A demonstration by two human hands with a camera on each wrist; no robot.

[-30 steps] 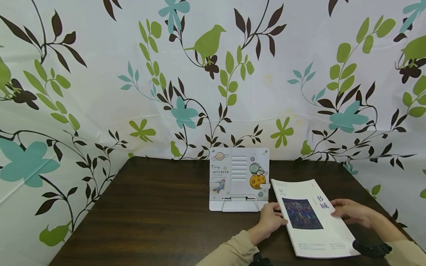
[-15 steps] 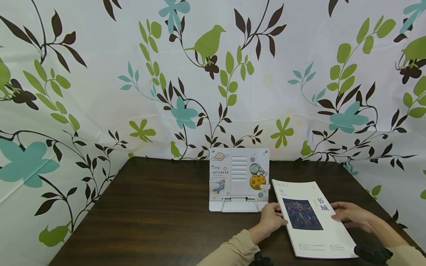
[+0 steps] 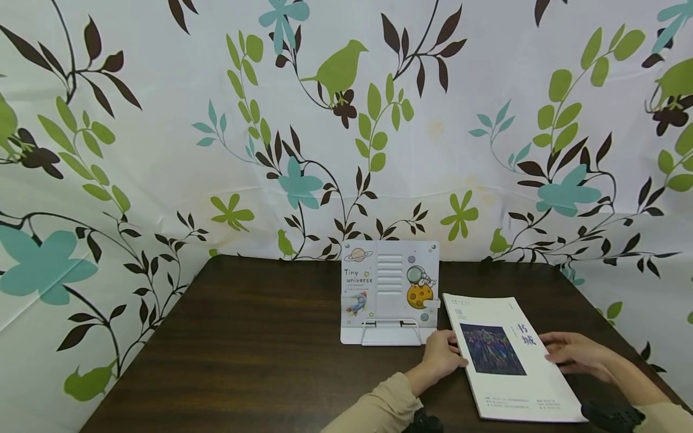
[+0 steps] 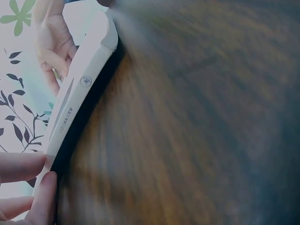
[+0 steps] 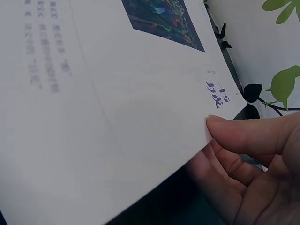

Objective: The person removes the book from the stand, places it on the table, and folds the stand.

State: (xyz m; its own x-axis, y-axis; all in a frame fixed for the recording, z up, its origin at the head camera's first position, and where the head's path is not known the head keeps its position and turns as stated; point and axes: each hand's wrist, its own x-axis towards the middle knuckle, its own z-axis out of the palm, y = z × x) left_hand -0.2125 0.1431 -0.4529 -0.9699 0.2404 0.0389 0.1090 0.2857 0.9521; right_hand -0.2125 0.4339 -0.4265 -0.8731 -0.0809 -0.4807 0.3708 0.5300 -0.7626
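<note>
A white magazine [image 3: 541,385] with a dark blue picture and purple characters on its cover is held at the right of the table, tilted in the head view. My left hand [image 3: 443,353] grips its spine side; in the left wrist view, fingertips [image 4: 44,192] press at the printed spine [image 4: 70,108]. On the opposite edge, my right hand [image 3: 579,355] pinches the magazine, with the thumb [image 5: 234,133] on the cover and the other fingers beneath, as the right wrist view shows. The undersides of the pages are hidden.
A white book stand [image 3: 390,291] with "Tiny universe" and space drawings stands upright left of the magazine, close to my left hand. The dark brown wooden table [image 3: 243,349] ends at a patterned cloth backdrop [image 3: 178,150]. Black wrist straps show at both wrists.
My right hand and the magazine's right edge have shifted slightly to the right and toward me. The left hand stays nearly in place, and the stand has not moved.
</note>
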